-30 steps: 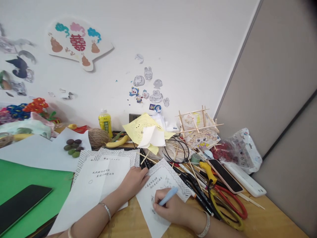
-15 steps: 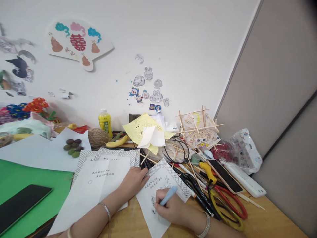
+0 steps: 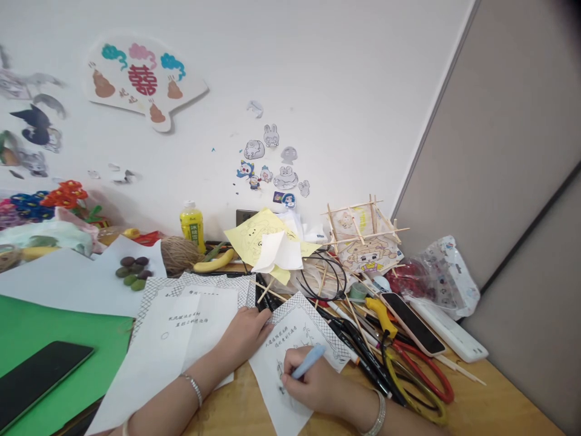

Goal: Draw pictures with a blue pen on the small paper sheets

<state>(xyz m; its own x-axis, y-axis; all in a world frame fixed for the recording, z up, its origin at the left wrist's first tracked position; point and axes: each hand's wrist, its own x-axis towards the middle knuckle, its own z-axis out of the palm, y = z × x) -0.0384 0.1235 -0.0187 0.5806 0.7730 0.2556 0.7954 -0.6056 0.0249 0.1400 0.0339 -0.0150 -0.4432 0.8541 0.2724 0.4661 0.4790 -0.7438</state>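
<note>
A light blue pen is gripped in my right hand, its tip end hidden by the fingers over a white sheet. That sheet bears handwriting, small drawings and a cross-hatched border. My left hand lies with fingers apart, holding nothing, across the right part of a written paper; its fingertips reach the upper left edge of the drawing sheet. More cross-hatched sheets lie under the written paper.
Black markers, red-handled scissors, a phone and thin sticks crowd the right side. A yellow bottle and a banana stand behind. A dark tablet lies on a green sheet at left.
My right hand has shifted very slightly left with the pen. My left hand remains in the same place.
</note>
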